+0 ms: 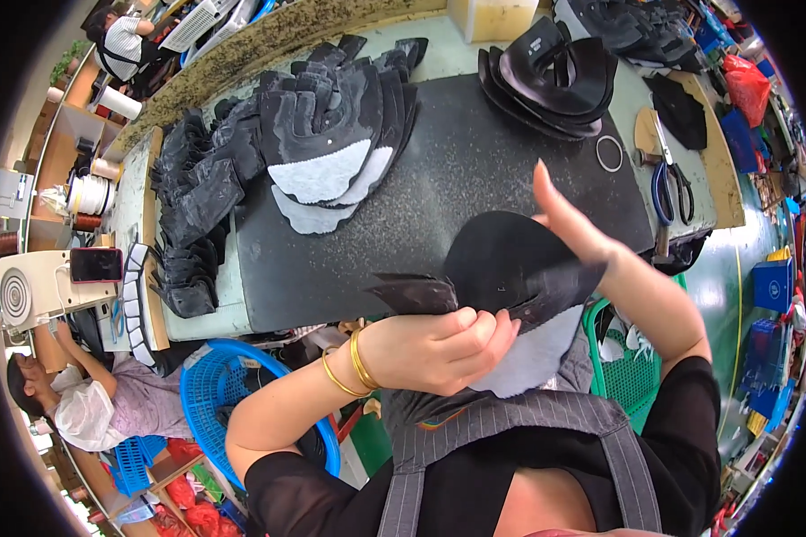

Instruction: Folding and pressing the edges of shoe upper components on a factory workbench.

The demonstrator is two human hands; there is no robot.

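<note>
My left hand (443, 345) is closed on a black shoe upper (497, 251) at the near edge of the table. Its fingers pinch the folded lower part, and a pale grey-white lining shows beneath it. Stiff dark flaps of the piece stick out to the left of the fingers. On the far right side of the upper, my right hand (578, 228) is held up with one digit stretched out. Its other fingers are partly hidden behind the black piece, and I cannot tell whether they touch it.
On the dark work mat (421, 179) lie layered uppers with pale toes (322, 170), nested black uppers (551, 85) and a ring (609, 153). Scissors (663, 183) rest at right. Black pieces (192, 197) pile at left. A blue basket (192, 394) stands below; a co-worker (125, 403) sits left.
</note>
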